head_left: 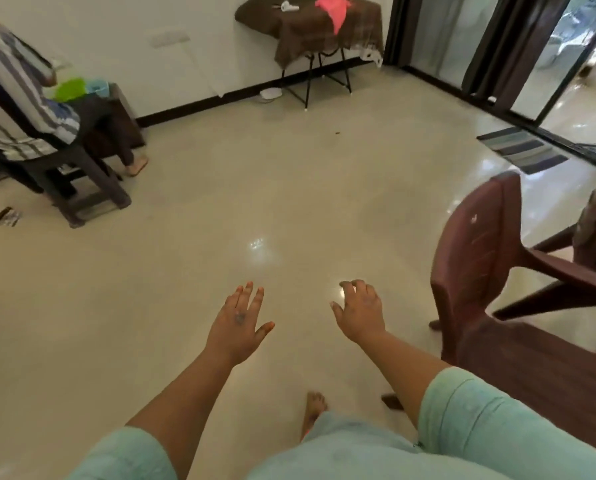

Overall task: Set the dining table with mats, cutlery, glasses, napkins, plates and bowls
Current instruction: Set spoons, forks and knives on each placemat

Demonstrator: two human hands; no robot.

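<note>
Both arms extended over the glossy cream floor (pixel 185 237), lower centre of frame. Left hand (pixel 239 322): fingers straight and spread, holding nothing. Right hand (pixel 359 311): fingers loosely curled downward, holding nothing. Maroon plastic chair (pixel 480 271) at right edge, just beside the right arm. No mats, cutlery, glasses, napkins, plates or bowls visible. Cloth-draped folding table (pixel 324 26) top centre; seated person (pixel 16 95) upper left.

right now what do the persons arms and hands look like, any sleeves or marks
Both arms are bare from the elbow down, each coming out of a loose pale mint-green sleeve that ends near the elbow. The left hand has a small dark mark on its back. The right hand shows no mark. No rings, watch or bangles are visible on either.
</note>
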